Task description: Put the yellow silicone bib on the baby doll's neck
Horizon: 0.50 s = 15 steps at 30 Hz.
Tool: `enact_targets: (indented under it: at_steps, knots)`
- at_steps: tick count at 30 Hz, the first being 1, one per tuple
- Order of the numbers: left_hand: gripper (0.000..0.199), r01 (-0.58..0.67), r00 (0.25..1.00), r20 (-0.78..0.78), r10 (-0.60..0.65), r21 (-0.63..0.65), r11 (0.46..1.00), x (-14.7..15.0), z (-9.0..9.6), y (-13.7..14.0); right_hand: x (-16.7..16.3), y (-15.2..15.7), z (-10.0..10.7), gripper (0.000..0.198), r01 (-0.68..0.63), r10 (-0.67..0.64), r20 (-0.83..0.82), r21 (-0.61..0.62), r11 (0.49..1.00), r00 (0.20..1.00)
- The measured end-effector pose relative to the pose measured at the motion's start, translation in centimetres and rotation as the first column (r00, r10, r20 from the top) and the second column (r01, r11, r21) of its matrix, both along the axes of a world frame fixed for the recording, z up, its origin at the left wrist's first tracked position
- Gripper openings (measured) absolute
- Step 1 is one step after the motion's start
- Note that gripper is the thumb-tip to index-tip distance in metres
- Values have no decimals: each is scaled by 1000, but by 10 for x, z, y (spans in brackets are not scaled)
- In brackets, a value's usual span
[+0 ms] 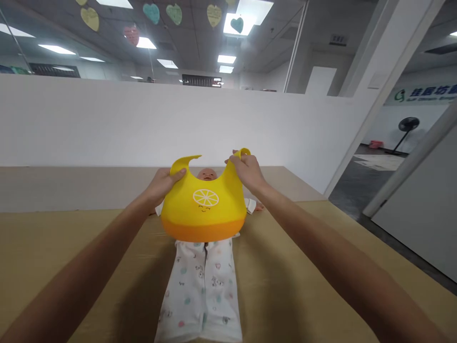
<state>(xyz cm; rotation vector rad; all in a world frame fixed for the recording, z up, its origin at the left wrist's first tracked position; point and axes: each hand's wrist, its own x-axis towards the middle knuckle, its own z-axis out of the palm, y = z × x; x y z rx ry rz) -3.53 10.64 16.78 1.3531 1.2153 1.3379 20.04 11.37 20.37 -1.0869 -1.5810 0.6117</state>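
A yellow bib [223,195] with an orange lower pocket and a printed lemon slice with a smiling face is stretched upright between my hands. My left hand [167,182] grips its left shoulder, thumb on the front; that neck strap curves freely inward. My right hand [247,171] is closed round the right strap, whose end curls above the fingers. Behind the bib a baby doll [207,174] lies on its back, with its torso hidden. The doll's white patterned clothing [202,290] shows below the bib, and one small hand shows at the right.
The doll lies on a tan tabletop [303,267]. A low white wall [143,124] with glass above it, bearing heart-shaped paper notes, stands behind. To the right are a doorway, a door [421,209] and a black standing fan [409,125].
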Motion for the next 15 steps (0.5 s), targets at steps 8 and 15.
enact_targets:
  at_steps: [8, 15]
  knots:
    - [32, -67, 998, -23, 65, -110, 992, -7, -39, 80, -14, 104, -44, 23, 174, -183, 346, 58, 983, 920]
    - [15, -90, 996, -50, 80, -259, 962, -3, -90, 122, -16, 157, -117, 19, 243, -215, 222, -106, 964, 951]
